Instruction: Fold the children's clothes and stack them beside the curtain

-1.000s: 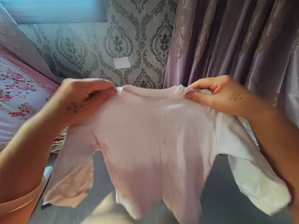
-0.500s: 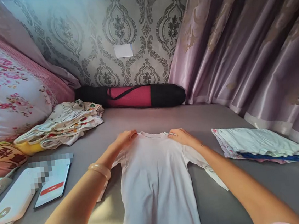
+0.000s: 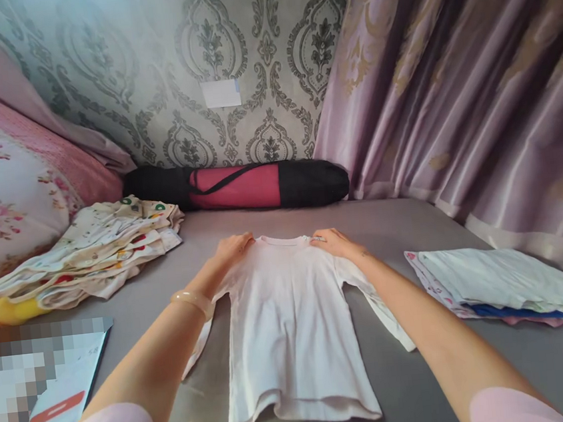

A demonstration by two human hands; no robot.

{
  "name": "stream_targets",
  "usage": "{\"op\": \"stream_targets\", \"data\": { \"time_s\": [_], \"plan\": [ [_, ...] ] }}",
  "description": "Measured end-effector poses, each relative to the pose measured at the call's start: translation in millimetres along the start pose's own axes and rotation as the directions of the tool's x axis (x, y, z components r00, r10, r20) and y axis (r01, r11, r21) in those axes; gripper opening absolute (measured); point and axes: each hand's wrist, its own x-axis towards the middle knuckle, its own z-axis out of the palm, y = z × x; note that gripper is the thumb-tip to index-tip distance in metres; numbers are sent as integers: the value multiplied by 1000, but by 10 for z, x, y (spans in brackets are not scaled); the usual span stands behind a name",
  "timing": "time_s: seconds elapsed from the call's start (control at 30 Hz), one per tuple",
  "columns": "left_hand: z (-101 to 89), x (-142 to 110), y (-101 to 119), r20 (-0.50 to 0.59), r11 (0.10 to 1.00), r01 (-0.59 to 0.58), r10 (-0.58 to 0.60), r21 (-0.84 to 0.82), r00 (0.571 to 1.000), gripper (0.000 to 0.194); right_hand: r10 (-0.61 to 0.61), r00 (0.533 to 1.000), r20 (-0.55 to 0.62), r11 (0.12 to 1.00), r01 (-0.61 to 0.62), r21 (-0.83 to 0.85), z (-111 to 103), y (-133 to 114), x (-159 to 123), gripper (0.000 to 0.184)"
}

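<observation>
A small white long-sleeved shirt (image 3: 294,330) lies spread on the grey bed sheet (image 3: 378,227), its neckline away from me and its hem toward me. My left hand (image 3: 235,248) is closed on the shirt's left shoulder. At the other shoulder, beside the collar, my right hand (image 3: 332,242) grips the fabric, with a ring showing on a finger. Both sleeves angle outward, partly hidden under my forearms. The hem is a little rumpled, and soft creases run down the front.
Folded clothes (image 3: 509,274) are stacked at the right. Patterned clothes (image 3: 109,249) pile up at the left by a floral pillow (image 3: 6,179). A phone (image 3: 60,402) lies near left. A black and red bag (image 3: 239,187) rests against the wall, beside purple curtains (image 3: 429,88).
The shirt has shifted slightly away from me with both hands still at its shoulders, and its whole hem now shows. The camera view has moved, putting the phone lower and farther left.
</observation>
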Motion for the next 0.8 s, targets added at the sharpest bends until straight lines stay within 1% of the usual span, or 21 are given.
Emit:
{"op": "stream_targets", "data": {
  "time_s": [0.07, 0.13, 0.23, 0.3, 0.4, 0.53, 0.63, 0.73, 0.8],
  "plan": [
    [19, 126, 0, -26, 1000, 15, -15, -7, 1000, 36, 3, 999, -53, 999, -5, -43, 16, 26, 102, 28],
    [72, 206, 1, -40, 999, 21, -23, -28, 999, 33, 4, 997, -81, 996, -11, -86, 85, 67, 188, 26],
    [175, 264, 14, -53, 997, 17, -21, -77, 998, 27, 2, 997, -76, 996, -9, -91, 228, 126, 293, 27],
    [231, 294, 35, -68, 993, 22, -30, -112, 997, 30, -20, 997, -77, 998, 15, -68, 306, 138, 350, 31],
    [284, 342, 86, -73, 988, 44, -56, -151, 996, 36, -38, 995, -94, 997, 31, -75, 376, 105, 408, 33],
    [313, 366, 156, -68, 982, 89, -102, -168, 992, 35, -10, 990, -142, 992, -8, -128, 436, 33, 433, 31],
    [313, 350, 184, -106, 987, 106, -119, -123, 987, 36, 1, 981, -196, 988, -32, -154, 470, 7, 425, 31],
    [329, 341, 179, -143, 998, 65, -68, -25, 987, 35, -15, 974, -226, 982, -28, -185, 499, 6, 405, 30],
    [360, 346, 162, -130, 999, 46, -43, 20, 991, 36, -26, 973, -229, 979, -21, -201, 527, 9, 395, 30]
  ]
}}
